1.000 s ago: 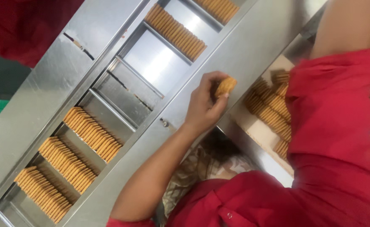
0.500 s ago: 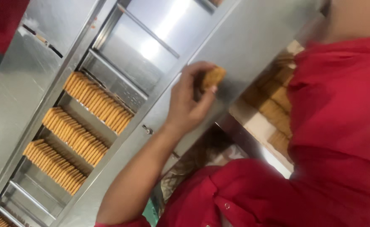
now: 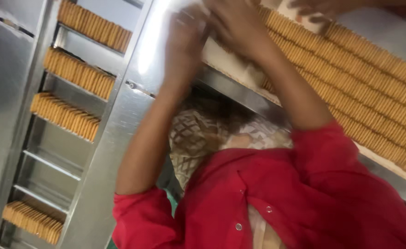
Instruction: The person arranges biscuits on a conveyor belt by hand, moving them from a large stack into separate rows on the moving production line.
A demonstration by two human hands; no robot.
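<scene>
My left hand [image 3: 183, 39] and my right hand [image 3: 240, 25] are raised together at the top of the view, both blurred by motion. They meet at the near edge of a white tray [image 3: 226, 62] that carries long rows of tan biscuits [image 3: 373, 92]. My right hand lies over the ends of those rows. My left hand has its fingers curled next to it; whether it holds biscuits I cannot tell. Both red sleeves [image 3: 323, 157] are pushed up the arms.
A steel conveyor [image 3: 115, 152] runs along the left, with stacks of biscuits [image 3: 78, 74] standing in several of its compartments. Another person's hand [image 3: 323, 5] reaches over the tray at the top right. A patterned cloth [image 3: 198, 133] hangs below the tray's steel edge.
My left hand, which held a small stack of biscuits over the steel rail, has moved to the tray. My right hand has come into view beside it. The camera has swung toward the tray.
</scene>
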